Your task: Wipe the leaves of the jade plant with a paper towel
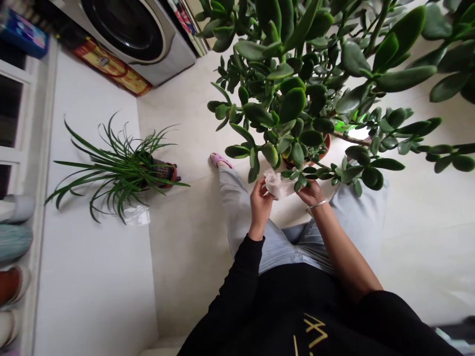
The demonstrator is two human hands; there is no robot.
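Note:
A crumpled white tissue (278, 184) is stretched between my left hand (261, 203) and my right hand (310, 193), and the fingers of both hands pinch it. A large jade plant (293, 99) with thick, glossy green leaves spreads over the top of the view. Its lower leaves hang right by the tissue and my right fingers. Its terracotta pot (322, 150) is mostly hidden behind the foliage. A thin silver bangle (318, 203) circles my right wrist.
A long-leaved green potted plant (122, 168) stands on the pale floor (189, 237) to the left. Beyond are a front-loading washing machine (126, 34), a red and yellow mat (111, 66), and a row of shoes (15, 242) along the left edge. My pink slipper (219, 159) shows ahead.

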